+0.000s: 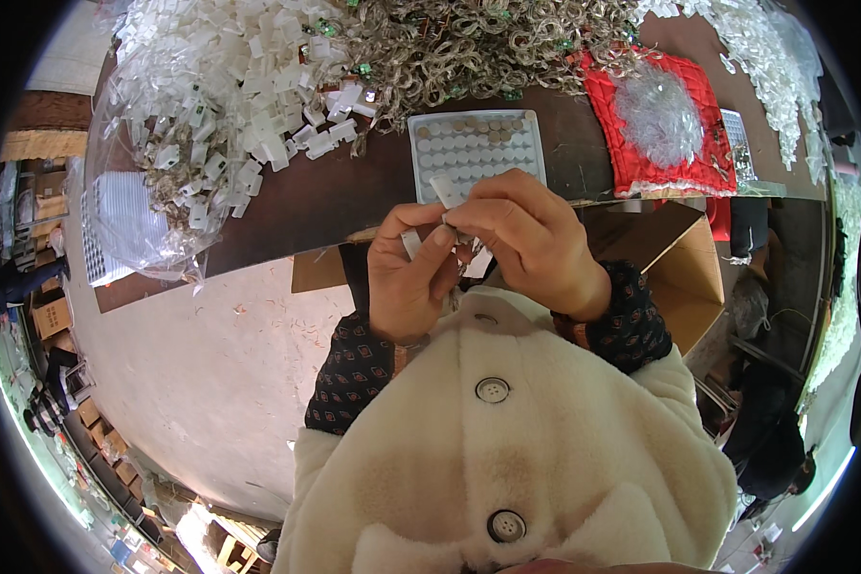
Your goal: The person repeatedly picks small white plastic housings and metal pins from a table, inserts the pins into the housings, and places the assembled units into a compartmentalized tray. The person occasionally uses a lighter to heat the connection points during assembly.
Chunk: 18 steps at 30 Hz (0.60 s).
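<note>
Close in front of my chest, my two hands meet over small parts. My left hand (409,273) has its fingers curled round a small white plastic piece (411,245). The thumb and forefinger of my right hand (531,234) pinch together beside another flat white plastic piece (444,190), which sticks up between the hands. Something thin and wiry (465,251) hangs between the fingers; its details are too small to make out. Just beyond the hands lies a white tray (414,139) with rows of hollows, several holding small round discs (497,128).
A heap of white plastic casings (258,81) covers the table's left side, beside coiled clear wire strings (459,48). To the right, a red padded cloth (612,143) bears clear thin strips (658,110). An open cardboard box (689,277) stands below the table edge.
</note>
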Available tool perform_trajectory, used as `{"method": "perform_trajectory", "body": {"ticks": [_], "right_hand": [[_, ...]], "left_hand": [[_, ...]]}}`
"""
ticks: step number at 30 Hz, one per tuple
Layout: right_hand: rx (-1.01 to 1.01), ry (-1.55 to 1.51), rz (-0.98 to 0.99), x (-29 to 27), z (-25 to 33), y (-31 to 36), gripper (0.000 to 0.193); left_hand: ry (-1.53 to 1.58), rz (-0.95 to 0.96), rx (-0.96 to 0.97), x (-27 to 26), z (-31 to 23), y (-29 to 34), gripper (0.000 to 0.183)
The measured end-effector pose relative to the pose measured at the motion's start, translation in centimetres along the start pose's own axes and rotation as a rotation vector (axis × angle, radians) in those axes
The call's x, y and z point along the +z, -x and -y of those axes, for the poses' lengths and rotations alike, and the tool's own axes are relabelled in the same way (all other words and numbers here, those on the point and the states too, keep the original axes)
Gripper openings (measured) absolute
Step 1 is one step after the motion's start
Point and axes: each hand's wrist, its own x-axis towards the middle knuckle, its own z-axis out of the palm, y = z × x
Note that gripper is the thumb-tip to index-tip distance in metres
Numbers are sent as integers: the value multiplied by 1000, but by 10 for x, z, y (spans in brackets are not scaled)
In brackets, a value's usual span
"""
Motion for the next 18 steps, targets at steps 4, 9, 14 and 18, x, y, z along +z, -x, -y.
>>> {"method": "perform_trajectory", "body": {"ticks": [4,9,14,18], "right_hand": [[-13,-13,-12,2,-7,2,26],[125,303,-125,-14,-31,-2,19],[277,523,-201,-23,-74,-6,15],[262,580,-149,-24,-79,-8,12]], "left_hand": [[40,-2,-48,-5,0,-3,17],[86,-31,-60,-6,0,-8,18],[81,-8,-46,-6,-2,-11,17],[71,-22,-43,-4,-4,-11,16]]}}
